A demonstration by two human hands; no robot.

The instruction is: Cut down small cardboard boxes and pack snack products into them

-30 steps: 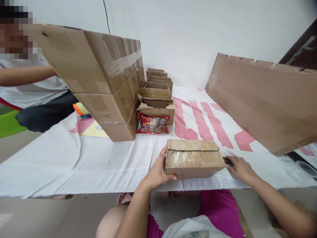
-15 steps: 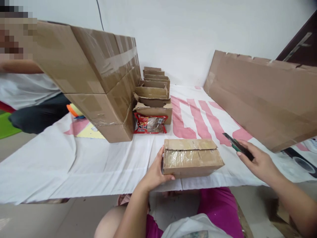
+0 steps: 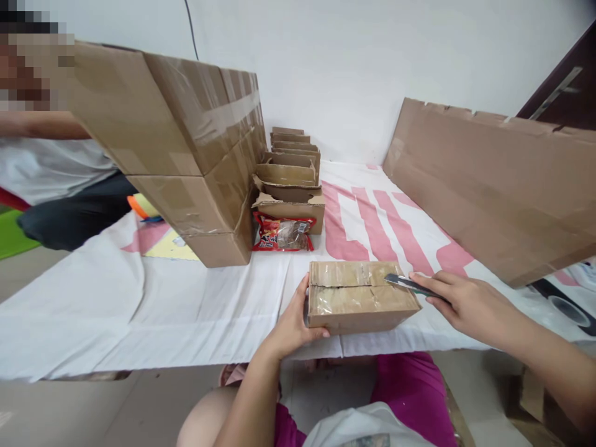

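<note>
A small taped cardboard box (image 3: 363, 304) lies on the cloth near the table's front edge, with a slit running along its top seam. My left hand (image 3: 293, 320) grips its left end, thumb on the front face and fingers behind the corner. In my right hand (image 3: 459, 304) is a utility knife (image 3: 419, 287), its blade extended over the right part of the box top. The blade tip is at or just above the tape by the seam; contact cannot be made out.
A tall stack of taped cartons (image 3: 186, 149) stands left, with open cardboard boxes (image 3: 291, 195) in a row beside it. A red snack packet (image 3: 284, 233) leans there. A large cardboard panel (image 3: 493, 186) and a tape roll (image 3: 568, 310) are right. Another person's arm (image 3: 41, 125) shows far left.
My right hand lifted the utility knife away from the box's right end, then brought it back left over the box top. My left hand keeps its grip on the box.
</note>
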